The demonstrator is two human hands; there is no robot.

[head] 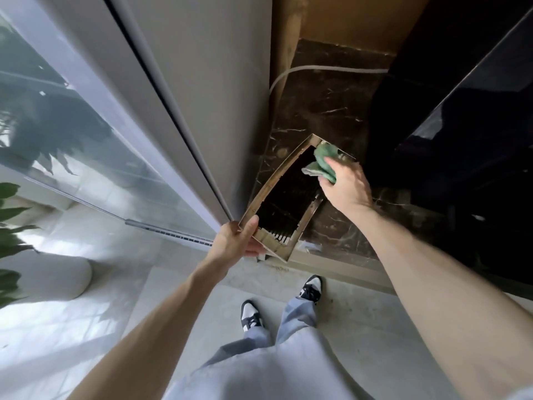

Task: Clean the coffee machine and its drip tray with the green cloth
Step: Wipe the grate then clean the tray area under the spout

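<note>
The grip of the left hand (233,241) is clamped on the near corner of the drip tray (288,197), thumb curled over its pale metal rim and fingers beneath. The grip of the right hand (346,186) bunches the green cloth (324,161), soft and crumpled, against the tray's far end, at 1 o'clock from the slotted black grate. The tray, a bowed rectangle, is over the dark veined marble tabletop (331,111). At 3 o'clock stands the glossy black coffee machine (461,125). At 12 o'clock a pale cable (317,69) curves across the marble.
</note>
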